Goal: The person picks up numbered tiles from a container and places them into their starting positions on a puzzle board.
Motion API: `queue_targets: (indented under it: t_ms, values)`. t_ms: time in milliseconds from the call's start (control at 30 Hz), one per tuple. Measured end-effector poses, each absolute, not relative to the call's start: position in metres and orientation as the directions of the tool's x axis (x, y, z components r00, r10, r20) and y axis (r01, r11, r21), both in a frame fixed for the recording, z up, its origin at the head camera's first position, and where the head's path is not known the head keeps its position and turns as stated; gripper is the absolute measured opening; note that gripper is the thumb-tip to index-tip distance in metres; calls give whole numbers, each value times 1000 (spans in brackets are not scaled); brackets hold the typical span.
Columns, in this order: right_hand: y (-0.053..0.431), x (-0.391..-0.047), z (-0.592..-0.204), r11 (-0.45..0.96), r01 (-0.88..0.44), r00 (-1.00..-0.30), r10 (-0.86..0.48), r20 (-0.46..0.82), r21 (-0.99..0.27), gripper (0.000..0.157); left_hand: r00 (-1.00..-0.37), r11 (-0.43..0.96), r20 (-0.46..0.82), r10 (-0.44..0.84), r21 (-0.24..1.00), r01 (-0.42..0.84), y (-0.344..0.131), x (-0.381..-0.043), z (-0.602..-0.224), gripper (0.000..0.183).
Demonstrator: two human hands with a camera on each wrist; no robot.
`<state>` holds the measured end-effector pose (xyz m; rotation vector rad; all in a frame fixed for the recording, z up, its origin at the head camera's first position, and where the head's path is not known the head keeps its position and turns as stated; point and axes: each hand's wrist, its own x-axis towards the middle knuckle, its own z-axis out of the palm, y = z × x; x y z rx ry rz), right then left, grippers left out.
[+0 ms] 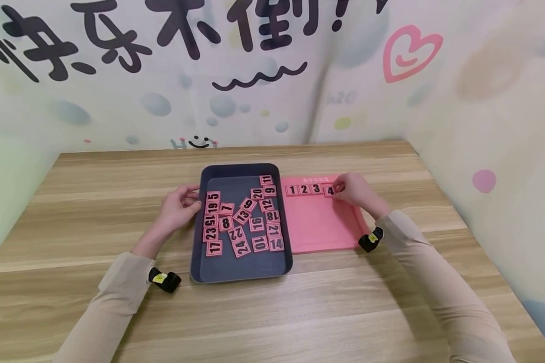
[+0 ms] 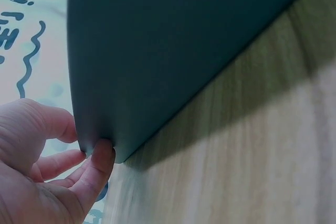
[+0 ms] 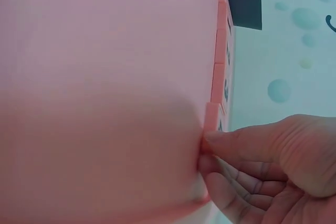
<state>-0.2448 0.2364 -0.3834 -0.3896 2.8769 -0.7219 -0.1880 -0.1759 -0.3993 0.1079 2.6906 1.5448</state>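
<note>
In the head view my left hand holds the left rim of a dark grey tray; in the left wrist view a fingertip rests on the tray's outer wall. Pink tiles with black numbers lie loose in that tray, such as the tile 17. On the right, my right hand pinches the tile 4 at the top of a pink board. Tiles 1, 2 and 3 stand in a row to its left. Tile 4 sits slightly lower, its right part hidden by fingers.
Tray and board lie side by side on a wood-grain table. A printed wall sheet rises behind the table's back edge. Each wrist wears a black band, the left one close to the tray's lower left corner.
</note>
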Motion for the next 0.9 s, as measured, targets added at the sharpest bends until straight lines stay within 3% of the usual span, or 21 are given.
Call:
queue_targets:
  t_ms: [633,900]
  values:
    - [237,-251,-391,844,-106,-987,-155,-51,-527,24,-996,490,-4,90,871,41,-175,-189,-399,44]
    - [234,-252,-391,844,-119,-984,-169,-49,-523,23,-997,486,2,80,873,41,-175,-189,-399,43]
